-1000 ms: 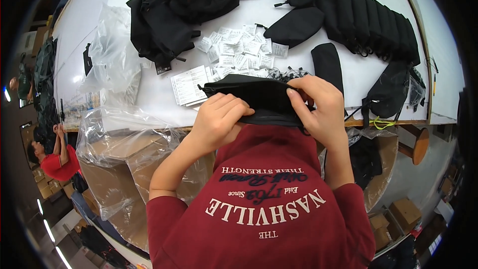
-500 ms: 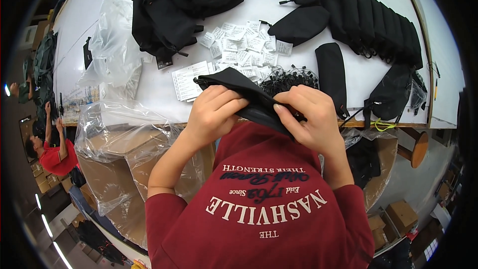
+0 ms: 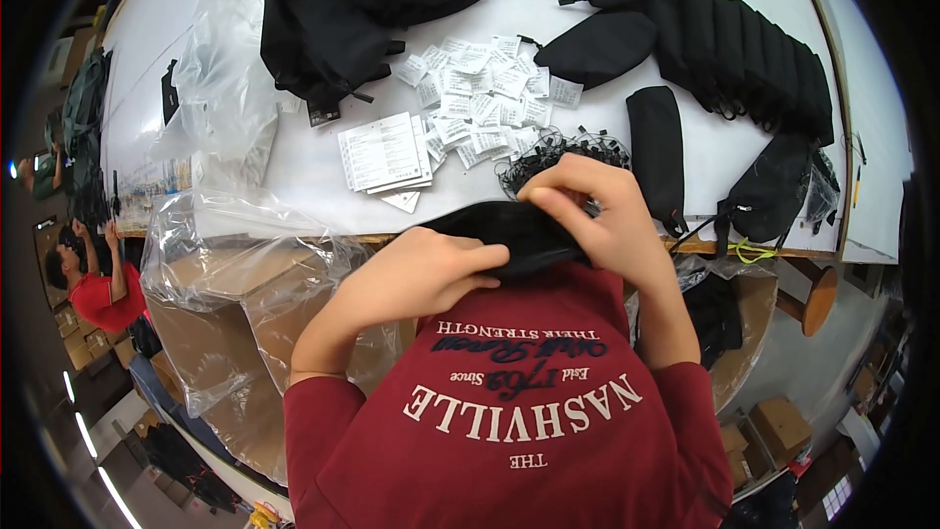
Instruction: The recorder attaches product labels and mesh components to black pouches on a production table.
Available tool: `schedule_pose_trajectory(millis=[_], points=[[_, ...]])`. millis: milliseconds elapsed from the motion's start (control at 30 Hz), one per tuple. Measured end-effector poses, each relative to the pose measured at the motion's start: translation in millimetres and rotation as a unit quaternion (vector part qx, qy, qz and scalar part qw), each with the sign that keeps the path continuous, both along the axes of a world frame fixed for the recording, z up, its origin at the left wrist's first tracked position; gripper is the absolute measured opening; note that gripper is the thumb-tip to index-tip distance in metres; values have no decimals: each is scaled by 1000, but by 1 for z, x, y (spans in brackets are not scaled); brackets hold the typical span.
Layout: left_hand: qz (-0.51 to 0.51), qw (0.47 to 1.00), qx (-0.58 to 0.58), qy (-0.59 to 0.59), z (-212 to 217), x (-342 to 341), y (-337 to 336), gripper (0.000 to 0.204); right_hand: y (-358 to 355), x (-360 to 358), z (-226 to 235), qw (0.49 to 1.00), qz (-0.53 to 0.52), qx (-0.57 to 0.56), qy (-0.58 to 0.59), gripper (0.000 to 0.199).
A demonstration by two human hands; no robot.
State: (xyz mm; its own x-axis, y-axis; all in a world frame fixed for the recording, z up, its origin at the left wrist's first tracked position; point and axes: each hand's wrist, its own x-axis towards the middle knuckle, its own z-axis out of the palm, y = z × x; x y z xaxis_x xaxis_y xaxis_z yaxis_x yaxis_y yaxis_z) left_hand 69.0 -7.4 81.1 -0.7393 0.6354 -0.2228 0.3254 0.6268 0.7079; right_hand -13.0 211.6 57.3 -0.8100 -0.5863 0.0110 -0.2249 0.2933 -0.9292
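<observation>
A black fabric pouch (image 3: 504, 223) is held in front of my chest at the table's near edge, its mouth spread apart. My left hand (image 3: 426, 269) is closed on its near left side, the fingers bent over the edge. With thumb and finger, my right hand (image 3: 587, 204) pinches the rim on the right. The inside of the pouch is dark. Just beyond it lie a tangle of thin black cords (image 3: 519, 168), a stack of white printed cards (image 3: 377, 155) and a heap of small white packets (image 3: 480, 88).
Several black pouches (image 3: 744, 49) stand in a row at right, and another pouch (image 3: 654, 147) lies nearer. Black bags (image 3: 333, 29) and clear plastic (image 3: 225, 88) cover the far left. A plastic-lined carton (image 3: 215, 333) stands below the table, left; a stool (image 3: 819, 299) is at right.
The pouch has come down toward me and its mouth now gapes wider. My left hand moved lower with it; my right hand rose slightly. The cards and cords are less covered.
</observation>
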Motion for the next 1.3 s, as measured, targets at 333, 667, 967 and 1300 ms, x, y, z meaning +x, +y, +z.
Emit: schedule_pose_trajectory(millis=[333, 667, 967, 1300], points=[[67, 939, 207, -266, -25, 32, -38, 29, 44, 9, -47, 950, 252, 93, -159, 54], [130, 924, 213, -291, -42, 56, -38, 33, 83, -19, -1, 956, 162, 180, -167, 48], [111, 911, 206, -339, -30, 34, -34, 36, 102, -33, -29, 884, -204, -300, -295, 10], [78, 925, 192, -319, -32, 29, -32, 38, -44, -8, -48, 722, -131, -425, -530, 33]])
